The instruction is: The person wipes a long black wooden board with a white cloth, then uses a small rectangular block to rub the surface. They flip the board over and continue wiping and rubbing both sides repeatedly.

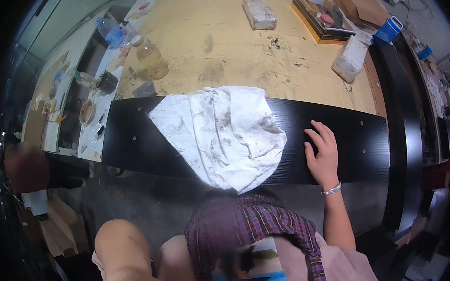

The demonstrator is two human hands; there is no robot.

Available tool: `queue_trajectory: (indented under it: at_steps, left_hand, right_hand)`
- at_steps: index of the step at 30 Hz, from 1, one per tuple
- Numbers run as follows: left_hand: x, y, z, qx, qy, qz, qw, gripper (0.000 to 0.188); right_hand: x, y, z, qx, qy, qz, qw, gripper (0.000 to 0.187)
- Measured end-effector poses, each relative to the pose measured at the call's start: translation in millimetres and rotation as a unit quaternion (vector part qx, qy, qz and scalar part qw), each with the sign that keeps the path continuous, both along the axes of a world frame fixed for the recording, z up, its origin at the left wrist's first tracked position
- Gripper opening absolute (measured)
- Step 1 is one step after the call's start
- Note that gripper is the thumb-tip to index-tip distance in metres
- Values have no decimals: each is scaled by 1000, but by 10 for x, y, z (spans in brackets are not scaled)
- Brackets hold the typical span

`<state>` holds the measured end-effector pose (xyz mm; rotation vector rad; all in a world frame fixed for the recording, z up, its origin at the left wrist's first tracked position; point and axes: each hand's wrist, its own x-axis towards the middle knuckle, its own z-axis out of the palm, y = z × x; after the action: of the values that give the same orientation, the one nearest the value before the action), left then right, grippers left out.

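My right hand (322, 156) rests on the right part of a long black board (341, 125). Its fingers are spread and nothing is in them; a silver bracelet circles the wrist. A white cloth (225, 135) with dark smudges lies crumpled over the middle of the board, left of that hand and apart from it. One corner of the cloth hangs past the board's near edge. Small round holes show near both ends of the board. At the lower left my left arm (123, 251) is bent, and the hand itself is out of the picture.
A yellowish, stained table top (210, 50) spreads behind the board. Two wrapped blocks, a white one (259, 14) and another (349, 59), stand there near an open carton (323, 19). A bottle of amber liquid (151, 59) is at the left. More black boards (401, 126) lie at the right.
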<state>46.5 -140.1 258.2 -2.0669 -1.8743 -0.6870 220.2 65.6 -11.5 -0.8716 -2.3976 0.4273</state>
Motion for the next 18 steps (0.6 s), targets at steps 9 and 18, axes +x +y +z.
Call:
queue_trajectory:
  at_steps: [9, 18]
  left_hand:
    - [-252, -267, 16, 18, -8, 28, 999, 18]
    - [-385, -375, -14, 6, -10, 38, 999, 20]
  right_hand:
    - [-77, -9, 33, 13, 0, 1, 1000, 30]
    - [-65, -12, 14, 15, -7, -5, 1000, 30]
